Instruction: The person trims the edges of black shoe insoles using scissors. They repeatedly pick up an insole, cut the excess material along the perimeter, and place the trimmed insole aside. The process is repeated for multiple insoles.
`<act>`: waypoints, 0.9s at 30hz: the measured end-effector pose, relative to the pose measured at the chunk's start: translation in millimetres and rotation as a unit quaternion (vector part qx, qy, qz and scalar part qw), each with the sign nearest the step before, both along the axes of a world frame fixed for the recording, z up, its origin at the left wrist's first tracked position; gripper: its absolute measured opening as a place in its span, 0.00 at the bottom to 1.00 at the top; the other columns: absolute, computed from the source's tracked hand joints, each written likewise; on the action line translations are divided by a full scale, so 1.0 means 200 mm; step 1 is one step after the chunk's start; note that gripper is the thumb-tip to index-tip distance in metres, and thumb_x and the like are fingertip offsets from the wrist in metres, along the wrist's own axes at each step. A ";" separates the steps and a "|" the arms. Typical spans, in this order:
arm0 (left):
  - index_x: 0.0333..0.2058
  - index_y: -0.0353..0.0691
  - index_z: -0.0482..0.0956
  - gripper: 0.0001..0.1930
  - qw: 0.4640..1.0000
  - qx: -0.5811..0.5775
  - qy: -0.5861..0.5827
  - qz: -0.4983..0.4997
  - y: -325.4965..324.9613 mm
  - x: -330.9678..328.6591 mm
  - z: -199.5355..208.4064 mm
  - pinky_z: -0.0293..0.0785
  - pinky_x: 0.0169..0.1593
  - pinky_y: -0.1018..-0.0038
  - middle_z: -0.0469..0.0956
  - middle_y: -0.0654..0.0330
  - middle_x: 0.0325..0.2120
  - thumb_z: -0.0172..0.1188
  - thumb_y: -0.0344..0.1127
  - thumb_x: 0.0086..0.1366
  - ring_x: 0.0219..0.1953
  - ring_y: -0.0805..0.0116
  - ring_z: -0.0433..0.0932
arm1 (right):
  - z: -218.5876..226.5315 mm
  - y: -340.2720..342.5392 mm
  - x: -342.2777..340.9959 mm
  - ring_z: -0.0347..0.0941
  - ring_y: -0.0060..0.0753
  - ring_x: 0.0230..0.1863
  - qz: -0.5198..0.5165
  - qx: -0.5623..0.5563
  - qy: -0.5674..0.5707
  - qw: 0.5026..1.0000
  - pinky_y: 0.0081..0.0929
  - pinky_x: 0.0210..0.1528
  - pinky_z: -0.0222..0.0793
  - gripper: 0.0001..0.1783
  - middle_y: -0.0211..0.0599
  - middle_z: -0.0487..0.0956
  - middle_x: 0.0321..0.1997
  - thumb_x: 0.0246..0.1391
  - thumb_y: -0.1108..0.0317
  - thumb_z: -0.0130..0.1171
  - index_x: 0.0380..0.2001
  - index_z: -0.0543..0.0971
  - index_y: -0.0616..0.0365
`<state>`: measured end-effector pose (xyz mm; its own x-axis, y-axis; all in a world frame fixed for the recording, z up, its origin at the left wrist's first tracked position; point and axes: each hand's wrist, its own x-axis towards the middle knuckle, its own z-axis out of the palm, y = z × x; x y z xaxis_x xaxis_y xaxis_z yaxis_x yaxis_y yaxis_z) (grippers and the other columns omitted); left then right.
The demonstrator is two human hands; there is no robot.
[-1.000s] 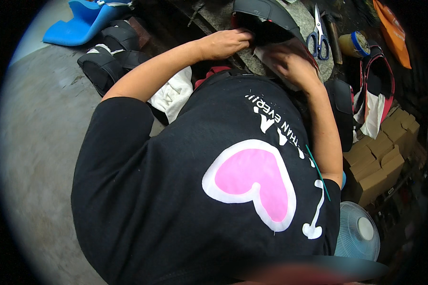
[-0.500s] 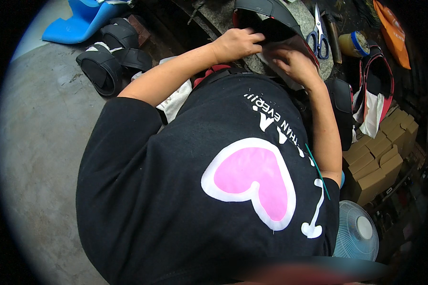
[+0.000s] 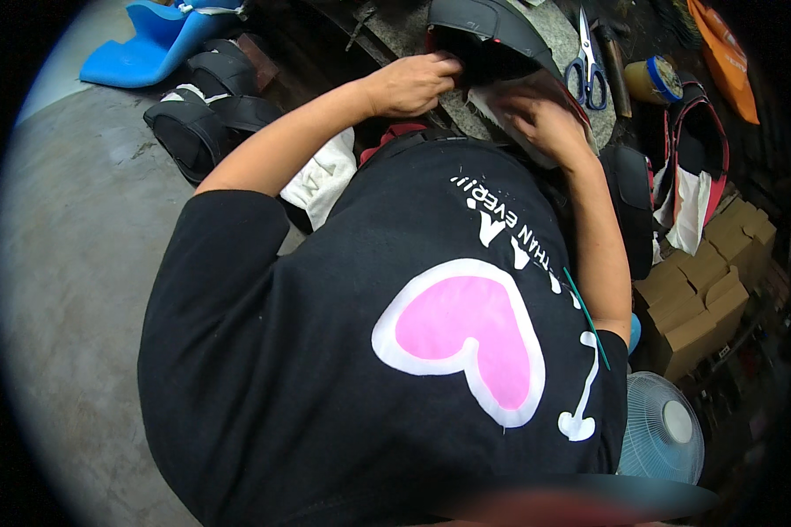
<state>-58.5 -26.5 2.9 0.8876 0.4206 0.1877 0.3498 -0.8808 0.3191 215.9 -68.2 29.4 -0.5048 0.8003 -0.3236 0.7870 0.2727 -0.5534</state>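
Note:
A black curved piece with red edging (image 3: 492, 28), hollow and dark inside, lies before me at the top of the view. White cloth (image 3: 488, 101) shows along its near side. My left hand (image 3: 413, 85) is just left of the piece's opening, fingers curled together in a pinch; whatever is between them is too small to make out. On the right, my right hand (image 3: 549, 127) has its bent fingers on the white cloth, near the red edge. Its fingertips are partly blurred.
A grey stone slab (image 3: 605, 123) lies under the piece. Scissors (image 3: 586, 66), a dark handle (image 3: 617, 79) and a yellow jar (image 3: 646, 81) are to the right. Similar black pieces (image 3: 185, 132) lie left, another (image 3: 703, 140) right. A cardboard box (image 3: 694, 307) and a fan (image 3: 664, 426) stand lower right.
My left hand has drawn away to the left from the black piece's opening. The right hand has shifted slightly, and more of the white cloth shows.

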 end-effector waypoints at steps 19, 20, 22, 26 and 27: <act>0.35 0.42 0.81 0.09 0.965 -0.085 -0.099 0.228 0.04 0.24 -0.13 0.77 0.42 0.60 0.80 0.54 0.36 0.57 0.32 0.55 0.39 0.50 0.79 | 0.00 -0.02 -0.14 0.73 0.53 0.52 0.099 0.051 -0.007 0.994 0.44 0.53 0.69 0.14 0.43 0.77 0.52 0.54 0.69 0.56 0.45 0.78 0.54; 0.35 0.42 0.81 0.09 0.963 -0.101 -0.100 0.228 0.04 0.25 -0.13 0.77 0.42 0.61 0.80 0.54 0.36 0.57 0.31 0.54 0.39 0.50 0.79 | -0.01 -0.01 -0.15 0.72 0.53 0.52 0.130 0.043 0.019 0.990 0.45 0.54 0.69 0.13 0.43 0.77 0.52 0.54 0.70 0.56 0.44 0.78 0.55; 0.35 0.41 0.81 0.09 0.963 -0.113 -0.109 0.219 0.01 0.24 -0.12 0.76 0.43 0.61 0.79 0.55 0.37 0.58 0.32 0.54 0.40 0.51 0.79 | -0.03 0.01 -0.14 0.72 0.52 0.52 0.132 0.056 0.066 0.987 0.41 0.56 0.68 0.14 0.45 0.78 0.51 0.54 0.71 0.55 0.45 0.78 0.55; 0.37 0.41 0.82 0.10 0.966 -0.122 -0.153 0.166 -0.04 0.18 -0.12 0.75 0.48 0.62 0.80 0.55 0.40 0.58 0.36 0.59 0.45 0.52 0.77 | -0.07 0.04 -0.06 0.74 0.40 0.51 0.089 -0.125 0.164 0.974 0.31 0.58 0.66 0.14 0.40 0.80 0.48 0.55 0.70 0.53 0.45 0.79 0.57; 0.38 0.41 0.82 0.10 0.966 -0.117 -0.178 0.146 -0.04 0.16 -0.12 0.75 0.49 0.62 0.80 0.56 0.41 0.58 0.37 0.60 0.46 0.53 0.77 | -0.07 0.04 -0.03 0.74 0.36 0.51 0.047 -0.206 0.221 0.952 0.30 0.58 0.65 0.14 0.38 0.80 0.47 0.55 0.70 0.53 0.44 0.80 0.57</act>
<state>-27.3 -35.0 -20.6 0.6214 0.7109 0.3294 0.4038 -0.6509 0.6429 209.4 -59.3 15.2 -0.7271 0.5968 -0.3395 0.4357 0.0189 -0.8999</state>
